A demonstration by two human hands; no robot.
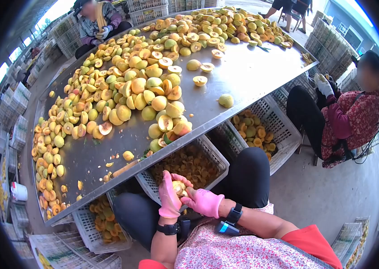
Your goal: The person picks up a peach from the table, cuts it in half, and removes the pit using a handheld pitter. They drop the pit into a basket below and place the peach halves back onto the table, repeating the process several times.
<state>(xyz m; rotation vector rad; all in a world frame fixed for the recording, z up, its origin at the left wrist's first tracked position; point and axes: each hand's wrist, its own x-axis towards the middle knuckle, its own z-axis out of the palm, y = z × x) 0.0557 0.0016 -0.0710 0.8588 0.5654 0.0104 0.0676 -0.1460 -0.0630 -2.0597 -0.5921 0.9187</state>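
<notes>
My left hand, in a pink glove, is closed around a yellow peach half above my lap, its pale cut side partly showing. Against the fruit from the right presses my right hand, also pink-gloved, with its fingers curled in; whether it grips a small tool is hidden. Just beyond both hands stands a white plastic crate filled with brownish-yellow fruit scraps. Over it slopes the edge of a metal table, where many halved yellow peaches lie heaped.
A crate with peach halves stands to the right under the table, another crate to the left. One co-worker sits at the right, another at the far left. Stacked crates and a white bucket stand around.
</notes>
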